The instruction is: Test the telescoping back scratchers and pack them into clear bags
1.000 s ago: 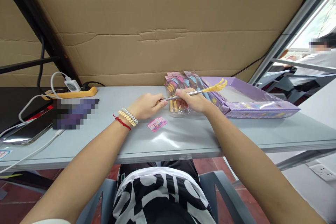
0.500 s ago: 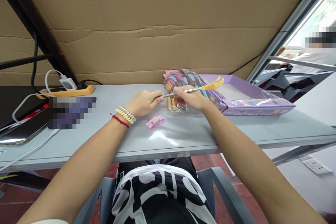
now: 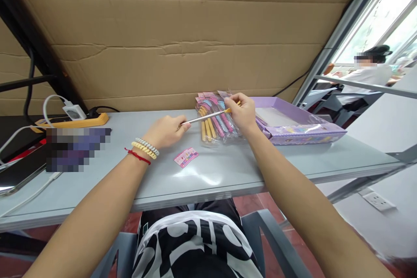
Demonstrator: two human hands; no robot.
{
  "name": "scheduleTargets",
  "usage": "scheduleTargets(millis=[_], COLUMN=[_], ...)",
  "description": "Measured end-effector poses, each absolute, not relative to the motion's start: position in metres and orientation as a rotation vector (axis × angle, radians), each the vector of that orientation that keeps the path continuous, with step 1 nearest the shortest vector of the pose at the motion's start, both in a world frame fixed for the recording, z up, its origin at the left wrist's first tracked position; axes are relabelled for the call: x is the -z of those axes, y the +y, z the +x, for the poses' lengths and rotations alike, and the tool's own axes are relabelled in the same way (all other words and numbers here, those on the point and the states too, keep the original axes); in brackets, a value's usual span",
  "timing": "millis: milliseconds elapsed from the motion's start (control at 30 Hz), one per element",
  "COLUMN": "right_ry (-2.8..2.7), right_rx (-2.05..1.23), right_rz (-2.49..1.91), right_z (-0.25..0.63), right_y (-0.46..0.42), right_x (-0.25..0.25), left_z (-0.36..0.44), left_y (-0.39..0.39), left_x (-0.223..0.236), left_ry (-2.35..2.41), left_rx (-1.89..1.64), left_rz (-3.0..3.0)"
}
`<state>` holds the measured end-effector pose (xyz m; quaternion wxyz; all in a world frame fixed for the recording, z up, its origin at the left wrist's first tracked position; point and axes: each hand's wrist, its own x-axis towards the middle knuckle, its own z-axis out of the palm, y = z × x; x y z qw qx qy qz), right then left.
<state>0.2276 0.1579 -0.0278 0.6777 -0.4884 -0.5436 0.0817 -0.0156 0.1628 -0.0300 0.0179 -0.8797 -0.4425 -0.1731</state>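
A back scratcher (image 3: 207,117) with a thin metal rod and a yellow hand-shaped head stretches between my hands above the table. My left hand (image 3: 167,131) is closed on the rod's near-left end. At the other end, my right hand (image 3: 243,114) is wrapped around the yellow head and hides most of it. Behind the rod lie several back scratchers in clear bags (image 3: 215,126), with yellow, pink and blue parts. A small pink printed card (image 3: 186,157) rests flat on the table, below and right of my left hand.
To the right stands a shallow purple box (image 3: 306,134) with plastic film. A yellow power strip (image 3: 97,119) with a charger, cables and a phone (image 3: 22,169) occupy the left side. Cardboard (image 3: 182,26) rises behind the table. Another person (image 3: 368,78) sits far right.
My right hand has slid from the metal rod to the yellow head and now covers it. More of the metal rod shows between my hands. The camera view has shifted slightly.
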Motion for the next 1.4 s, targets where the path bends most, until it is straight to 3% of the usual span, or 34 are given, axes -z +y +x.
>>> scheduleTargets(millis=[433,700,933,1067,1400], right_ry=[-1.36,-1.46,-1.552,-1.449,-1.334], right_rx=[0.058,-0.006,-0.079,0.036,0.065], right_rz=[-1.572,-1.737,-1.656,-1.576,-1.599], right_z=[0.218,0.214,0.213,0.217,0.23], right_y=[0.15,0.151,0.15,0.149,0.15], right_x=[0.03,0.037,0.034,0.028,0.022], left_z=[-0.013,-0.013,-0.021,-0.032,-0.06], left_y=[0.162,0.159,0.171,0.185,0.208], left_x=[0.032,0.032,0.036,0.036,0.037], left_ry=[-1.475,-1.453,-1.415,-1.38,-1.767], left_rx=[0.213,0.132,0.266,0.398,0.542], left_rz=[-2.463,-2.415,-2.492,-2.649,-2.424])
